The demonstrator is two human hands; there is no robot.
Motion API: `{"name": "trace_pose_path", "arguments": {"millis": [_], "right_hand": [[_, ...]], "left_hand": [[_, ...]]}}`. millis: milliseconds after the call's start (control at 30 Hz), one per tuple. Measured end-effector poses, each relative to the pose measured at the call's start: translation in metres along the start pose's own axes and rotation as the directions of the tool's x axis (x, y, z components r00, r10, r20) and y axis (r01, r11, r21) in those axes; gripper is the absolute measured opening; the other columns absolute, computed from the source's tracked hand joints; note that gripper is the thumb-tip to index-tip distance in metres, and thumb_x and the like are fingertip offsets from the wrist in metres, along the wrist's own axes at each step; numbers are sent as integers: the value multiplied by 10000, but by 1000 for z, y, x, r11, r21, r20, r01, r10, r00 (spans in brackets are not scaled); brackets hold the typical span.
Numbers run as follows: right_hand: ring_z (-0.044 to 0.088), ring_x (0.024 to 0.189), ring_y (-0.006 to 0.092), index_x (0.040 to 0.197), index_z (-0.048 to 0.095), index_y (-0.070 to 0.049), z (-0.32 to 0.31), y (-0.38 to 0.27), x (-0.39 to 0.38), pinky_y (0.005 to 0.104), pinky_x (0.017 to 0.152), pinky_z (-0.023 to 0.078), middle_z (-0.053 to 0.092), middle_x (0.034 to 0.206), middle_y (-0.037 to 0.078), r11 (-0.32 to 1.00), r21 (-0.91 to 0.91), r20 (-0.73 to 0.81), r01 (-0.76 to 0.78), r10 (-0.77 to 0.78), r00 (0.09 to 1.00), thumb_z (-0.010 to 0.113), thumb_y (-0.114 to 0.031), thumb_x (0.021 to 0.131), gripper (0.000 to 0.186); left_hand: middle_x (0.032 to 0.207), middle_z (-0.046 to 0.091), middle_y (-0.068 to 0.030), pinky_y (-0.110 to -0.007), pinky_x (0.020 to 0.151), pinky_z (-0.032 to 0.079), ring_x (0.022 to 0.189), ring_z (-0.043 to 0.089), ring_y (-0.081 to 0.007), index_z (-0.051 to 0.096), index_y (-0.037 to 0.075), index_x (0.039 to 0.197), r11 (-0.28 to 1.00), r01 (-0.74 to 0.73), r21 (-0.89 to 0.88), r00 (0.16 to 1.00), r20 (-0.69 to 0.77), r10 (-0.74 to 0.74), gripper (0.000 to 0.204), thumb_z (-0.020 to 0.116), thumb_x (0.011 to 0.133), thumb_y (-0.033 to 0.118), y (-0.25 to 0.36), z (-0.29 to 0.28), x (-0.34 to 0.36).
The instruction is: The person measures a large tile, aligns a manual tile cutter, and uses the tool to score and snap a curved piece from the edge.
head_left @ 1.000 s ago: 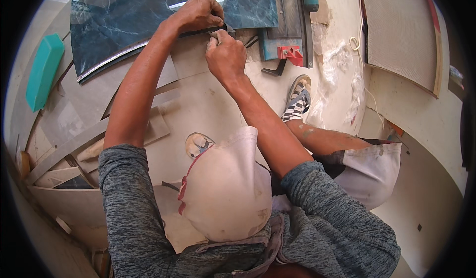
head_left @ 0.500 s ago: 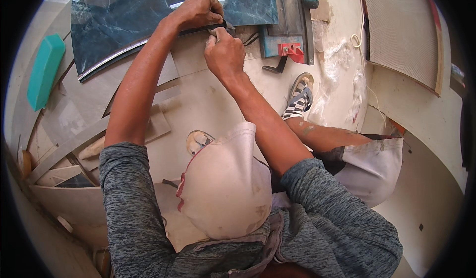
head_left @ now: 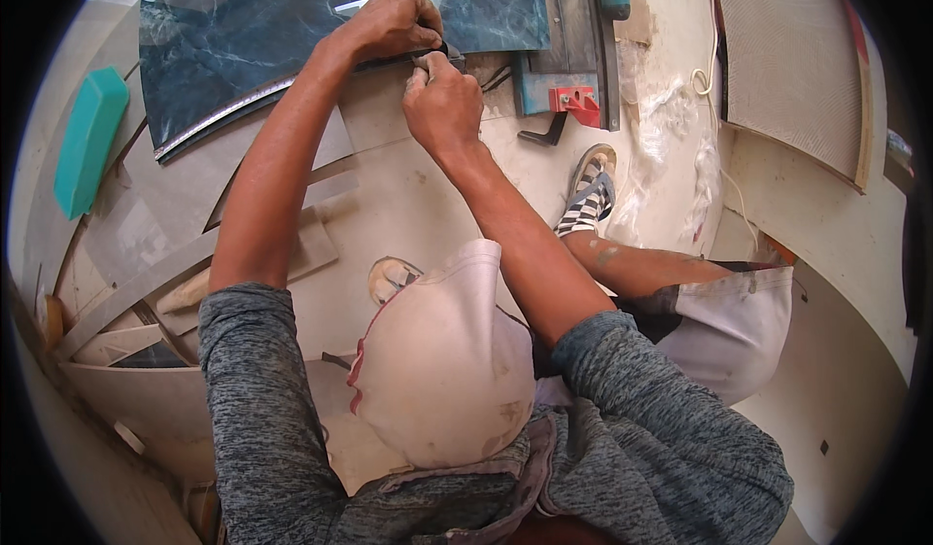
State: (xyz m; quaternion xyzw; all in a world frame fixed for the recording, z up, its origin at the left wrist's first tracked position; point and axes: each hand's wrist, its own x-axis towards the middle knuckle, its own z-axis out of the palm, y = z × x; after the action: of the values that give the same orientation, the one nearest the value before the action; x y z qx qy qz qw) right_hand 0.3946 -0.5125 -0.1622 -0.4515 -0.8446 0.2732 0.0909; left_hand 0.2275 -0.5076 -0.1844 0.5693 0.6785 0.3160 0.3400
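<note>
A glossy dark blue tile with pale marbling point(head_left: 243, 49) lies at the far side, its near edge bright along the left. My left hand point(head_left: 397, 22) rests over that edge, with thumb and fingers pinched together. Just nearer and to the right, my right hand point(head_left: 444, 100) is closed, its thumb and finger close to the left fingertips. Something small and dark point(head_left: 444, 49) shows between the fingertips; its kind is hidden. To the right of my hands stands a tile cutter point(head_left: 573, 35) with a red angle stop point(head_left: 575, 104) and a black handle point(head_left: 544, 132).
At the left lie a turquoise oblong block point(head_left: 90, 143) and several grey tile offcuts point(head_left: 146, 214). Crumpled clear plastic point(head_left: 666, 137) and a pale cord point(head_left: 702, 80) lie on the right. A large ridged-back tile point(head_left: 792, 59) is at the far right. My sandalled foot point(head_left: 591, 190) stands near the cutter.
Both hands stay pinched at the same spot on the tile's edge. The whole view has shifted very slightly; nothing else has visibly moved.
</note>
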Motion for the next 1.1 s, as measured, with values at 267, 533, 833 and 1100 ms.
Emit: {"name": "trace_pose_path", "arguments": {"millis": [267,533,833,1100], "right_hand": [[676,804,463,1041,658,-46,-5,-5,-4,552,754,523,689,821,267,999,-4,66,-54,54,996,617,-164,891,195],[673,800,459,1020,675,-42,2,-3,-1,531,759,521,692,815,253,999,21,4,-26,26,1000,598,-153,892,186],[677,799,459,1031,649,-38,-1,-7,-4,547,765,518,693,818,259,999,33,34,-33,32,999,604,-148,897,179],[666,795,479,1005,664,-31,1,-7,-1,542,762,515,680,788,272,998,31,-2,-60,60,998,579,-164,905,187]], "left_hand": [[854,719,-157,-384,770,534,792,679,-282,753,17,895,999,17,-35,1000,2,-17,176,772,775,144,-5,2,0],[878,722,-157,-389,782,530,811,674,-293,761,23,921,999,29,-34,999,30,-28,201,773,781,166,-1,-4,-1],[876,718,-166,-393,787,530,819,680,-300,753,9,912,1000,-30,-5,1000,3,30,188,767,786,148,-6,0,-1],[861,719,-161,-388,776,531,787,674,-281,754,9,895,998,22,-51,999,28,-20,159,756,790,128,-4,1,0]]}}
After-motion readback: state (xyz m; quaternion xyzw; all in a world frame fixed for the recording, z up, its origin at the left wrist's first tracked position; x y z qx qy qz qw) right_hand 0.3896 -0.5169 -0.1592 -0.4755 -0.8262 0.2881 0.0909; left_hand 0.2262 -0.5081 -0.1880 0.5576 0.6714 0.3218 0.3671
